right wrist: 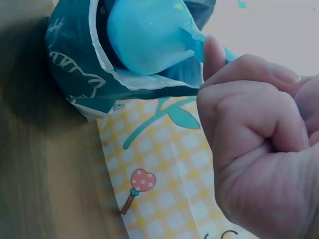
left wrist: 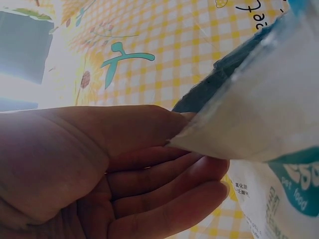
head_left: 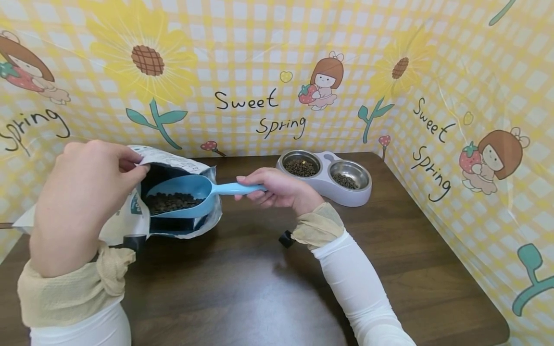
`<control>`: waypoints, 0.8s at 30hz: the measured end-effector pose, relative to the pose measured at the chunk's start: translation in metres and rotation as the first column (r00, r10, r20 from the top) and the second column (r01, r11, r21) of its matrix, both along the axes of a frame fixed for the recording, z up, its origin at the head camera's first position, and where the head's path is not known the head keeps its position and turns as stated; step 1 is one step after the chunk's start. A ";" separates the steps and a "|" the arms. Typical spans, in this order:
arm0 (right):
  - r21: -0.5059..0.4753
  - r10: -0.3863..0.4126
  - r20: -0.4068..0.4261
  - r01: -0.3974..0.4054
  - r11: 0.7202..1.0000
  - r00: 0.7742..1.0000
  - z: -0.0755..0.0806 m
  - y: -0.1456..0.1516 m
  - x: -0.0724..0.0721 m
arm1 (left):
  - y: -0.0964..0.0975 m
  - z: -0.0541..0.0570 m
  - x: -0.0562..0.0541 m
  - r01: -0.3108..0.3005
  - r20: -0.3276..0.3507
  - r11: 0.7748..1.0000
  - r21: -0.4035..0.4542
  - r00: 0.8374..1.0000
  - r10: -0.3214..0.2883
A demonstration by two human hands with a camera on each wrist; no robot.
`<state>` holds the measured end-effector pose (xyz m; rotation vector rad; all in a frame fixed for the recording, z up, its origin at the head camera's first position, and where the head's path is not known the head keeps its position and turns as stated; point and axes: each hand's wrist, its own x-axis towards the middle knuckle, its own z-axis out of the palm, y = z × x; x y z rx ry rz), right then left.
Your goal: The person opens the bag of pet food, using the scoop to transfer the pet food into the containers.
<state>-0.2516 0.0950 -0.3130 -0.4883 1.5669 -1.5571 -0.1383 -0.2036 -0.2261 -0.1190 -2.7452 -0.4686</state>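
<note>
In the head view a blue scoop (head_left: 203, 185) full of brown kibble (head_left: 175, 203) sits within the mouth of a pet food bag (head_left: 123, 218). My right hand (head_left: 277, 187) grips the scoop by its handle, fingers curled round it. With thumb and fingers, my left hand (head_left: 82, 192) pinches the upper edge of the bag's opening. The left wrist view shows the bag corner (left wrist: 199, 134) between the thumb and fingers. In the right wrist view the rounded underside of the scoop (right wrist: 149, 35) faces the camera, inside the bag's rim. The bag's depths are hidden.
A grey double pet bowl (head_left: 322, 185) stands at the table's back right, kibble in both metal dishes. The brown wooden table (head_left: 242, 288) meets a yellow checked cloth (head_left: 251, 57) behind it and on the right.
</note>
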 end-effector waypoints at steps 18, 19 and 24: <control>-0.020 0.044 0.000 -0.044 0.999 0.999 0.009 0.053 -0.020 | 0.000 -0.001 -0.001 -0.008 -0.009 1.000 -0.011 1.000 0.008; -0.026 0.047 0.007 -0.046 0.999 0.999 0.008 0.055 -0.022 | 0.000 -0.001 -0.001 -0.007 -0.010 1.000 -0.008 1.000 0.007; -0.054 0.041 0.034 -0.039 0.998 0.999 0.007 0.066 -0.027 | -0.002 -0.001 -0.001 0.002 -0.014 1.000 -0.001 1.000 -0.002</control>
